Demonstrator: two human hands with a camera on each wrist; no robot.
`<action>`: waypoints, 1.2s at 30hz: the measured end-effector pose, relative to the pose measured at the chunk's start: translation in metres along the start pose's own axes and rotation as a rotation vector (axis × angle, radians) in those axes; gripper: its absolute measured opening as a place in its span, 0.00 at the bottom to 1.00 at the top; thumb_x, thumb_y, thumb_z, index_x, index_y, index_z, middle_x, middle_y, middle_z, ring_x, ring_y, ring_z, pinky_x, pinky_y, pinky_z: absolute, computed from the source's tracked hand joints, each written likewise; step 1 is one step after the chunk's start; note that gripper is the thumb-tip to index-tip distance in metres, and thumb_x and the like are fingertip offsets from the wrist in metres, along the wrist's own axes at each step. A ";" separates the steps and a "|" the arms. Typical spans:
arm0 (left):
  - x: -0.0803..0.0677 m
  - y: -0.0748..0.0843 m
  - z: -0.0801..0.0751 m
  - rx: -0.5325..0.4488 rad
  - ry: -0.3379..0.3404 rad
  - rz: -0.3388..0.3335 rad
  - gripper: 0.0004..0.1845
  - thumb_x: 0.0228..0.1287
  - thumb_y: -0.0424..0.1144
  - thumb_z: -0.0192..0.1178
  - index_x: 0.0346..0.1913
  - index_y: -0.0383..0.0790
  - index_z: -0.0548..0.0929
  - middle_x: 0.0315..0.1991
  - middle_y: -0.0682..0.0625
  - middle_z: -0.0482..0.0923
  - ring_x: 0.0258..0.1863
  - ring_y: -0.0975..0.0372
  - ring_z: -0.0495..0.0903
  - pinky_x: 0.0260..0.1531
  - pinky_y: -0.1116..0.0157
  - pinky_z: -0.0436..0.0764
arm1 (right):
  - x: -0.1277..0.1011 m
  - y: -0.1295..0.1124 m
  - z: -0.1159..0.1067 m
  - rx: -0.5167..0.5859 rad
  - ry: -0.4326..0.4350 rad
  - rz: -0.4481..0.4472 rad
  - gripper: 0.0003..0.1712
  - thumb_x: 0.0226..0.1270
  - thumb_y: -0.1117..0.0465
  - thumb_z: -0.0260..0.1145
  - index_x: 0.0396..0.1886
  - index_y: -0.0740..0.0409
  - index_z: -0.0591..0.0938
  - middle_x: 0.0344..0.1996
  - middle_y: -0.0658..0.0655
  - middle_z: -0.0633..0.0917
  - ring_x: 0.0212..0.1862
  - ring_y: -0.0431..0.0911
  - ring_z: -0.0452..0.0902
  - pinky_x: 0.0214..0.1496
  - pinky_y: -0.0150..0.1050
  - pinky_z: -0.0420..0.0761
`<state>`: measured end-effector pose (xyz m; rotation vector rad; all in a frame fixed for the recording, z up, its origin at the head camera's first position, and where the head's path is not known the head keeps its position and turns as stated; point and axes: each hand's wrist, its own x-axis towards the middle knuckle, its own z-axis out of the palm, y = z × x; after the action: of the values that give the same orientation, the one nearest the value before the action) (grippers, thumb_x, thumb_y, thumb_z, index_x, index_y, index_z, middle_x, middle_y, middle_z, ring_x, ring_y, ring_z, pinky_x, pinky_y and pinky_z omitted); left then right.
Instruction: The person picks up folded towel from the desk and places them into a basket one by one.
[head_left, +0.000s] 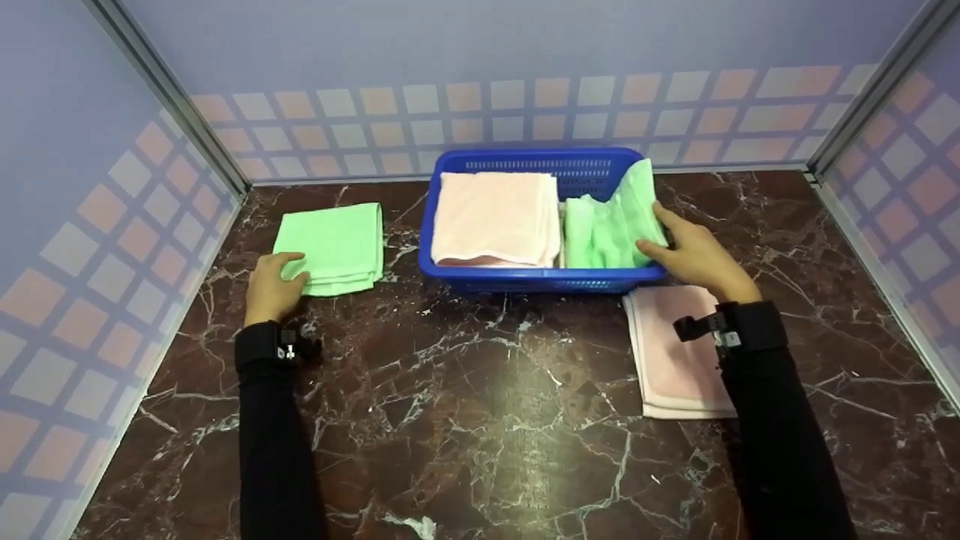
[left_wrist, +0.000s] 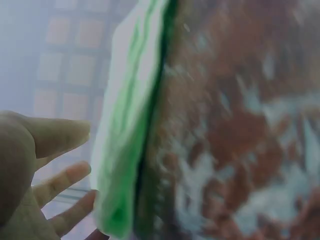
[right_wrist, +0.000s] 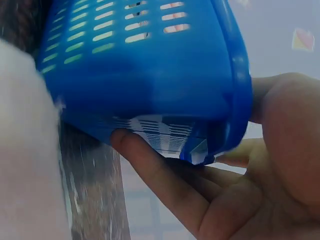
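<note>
My left hand (head_left: 274, 289) lies with straight fingers against the near left corner of a folded green towel (head_left: 330, 247) on the marble table; in the left wrist view the fingers (left_wrist: 60, 185) touch that green towel (left_wrist: 125, 140) at its edge. My right hand (head_left: 686, 251) grips the front right corner of a blue basket (head_left: 525, 279), its fingers lying on a loosely folded green towel (head_left: 611, 225) inside. In the right wrist view the right hand (right_wrist: 260, 190) wraps round the blue basket (right_wrist: 150, 80) at its corner. A folded pink towel (head_left: 495, 217) fills the basket's left half.
Another folded pink towel (head_left: 675, 352) lies on the table under my right forearm, just in front of the basket. Checked walls close in the table at the back and both sides. Dark marble table (head_left: 465, 420) stretches toward me between my arms.
</note>
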<state>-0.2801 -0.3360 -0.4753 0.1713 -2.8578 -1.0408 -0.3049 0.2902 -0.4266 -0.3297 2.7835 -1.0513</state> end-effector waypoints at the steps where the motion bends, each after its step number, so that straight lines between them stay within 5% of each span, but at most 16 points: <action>1: 0.001 -0.002 0.001 0.003 -0.008 -0.014 0.25 0.79 0.35 0.55 0.74 0.32 0.70 0.78 0.27 0.52 0.77 0.30 0.50 0.76 0.33 0.53 | 0.000 -0.001 0.002 0.002 -0.001 -0.010 0.51 0.79 0.41 0.59 0.85 0.59 0.45 0.83 0.64 0.50 0.82 0.65 0.46 0.83 0.63 0.49; 6: 0.003 -0.005 0.008 0.017 -0.022 -0.067 0.26 0.81 0.39 0.53 0.75 0.34 0.69 0.83 0.30 0.41 0.79 0.29 0.43 0.76 0.32 0.51 | 0.002 -0.003 0.011 -0.019 0.010 -0.053 0.50 0.79 0.41 0.58 0.84 0.62 0.46 0.83 0.66 0.51 0.82 0.65 0.47 0.83 0.62 0.50; 13: 0.001 -0.009 0.008 -0.019 0.008 -0.082 0.21 0.79 0.34 0.53 0.70 0.32 0.75 0.76 0.28 0.53 0.75 0.30 0.52 0.75 0.34 0.56 | 0.003 -0.001 0.012 -0.055 0.015 -0.073 0.49 0.80 0.43 0.57 0.84 0.62 0.46 0.82 0.67 0.52 0.81 0.67 0.49 0.82 0.63 0.51; 20: -0.001 -0.006 0.003 -0.026 -0.049 -0.085 0.23 0.75 0.36 0.53 0.69 0.31 0.72 0.69 0.25 0.59 0.67 0.32 0.60 0.66 0.36 0.65 | 0.003 0.000 0.011 -0.048 0.016 -0.076 0.49 0.80 0.43 0.57 0.84 0.62 0.46 0.82 0.69 0.52 0.81 0.68 0.50 0.82 0.63 0.52; 26: -0.012 -0.003 -0.010 0.078 -0.275 -0.057 0.39 0.71 0.41 0.59 0.80 0.37 0.57 0.62 0.24 0.60 0.52 0.40 0.69 0.44 0.50 0.71 | 0.005 0.002 0.010 -0.048 0.012 -0.087 0.49 0.80 0.42 0.58 0.84 0.62 0.46 0.82 0.69 0.53 0.80 0.68 0.51 0.81 0.64 0.53; 31: -0.033 0.003 -0.023 0.128 -0.456 0.024 0.35 0.65 0.40 0.65 0.72 0.35 0.67 0.41 0.40 0.71 0.33 0.55 0.70 0.32 0.62 0.73 | 0.005 0.004 0.008 -0.057 0.018 -0.089 0.50 0.80 0.42 0.58 0.84 0.62 0.47 0.81 0.69 0.54 0.80 0.68 0.52 0.81 0.64 0.54; 36: -0.055 0.013 -0.033 0.076 -0.638 0.083 0.27 0.68 0.41 0.66 0.67 0.38 0.74 0.38 0.46 0.77 0.30 0.61 0.73 0.32 0.65 0.75 | 0.003 0.007 0.004 -0.061 0.028 -0.080 0.49 0.80 0.42 0.58 0.84 0.61 0.47 0.81 0.69 0.54 0.80 0.69 0.52 0.81 0.65 0.53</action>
<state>-0.2222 -0.3394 -0.4450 -0.3369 -3.4214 -1.1333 -0.3082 0.2925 -0.4345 -0.4414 2.8534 -0.9960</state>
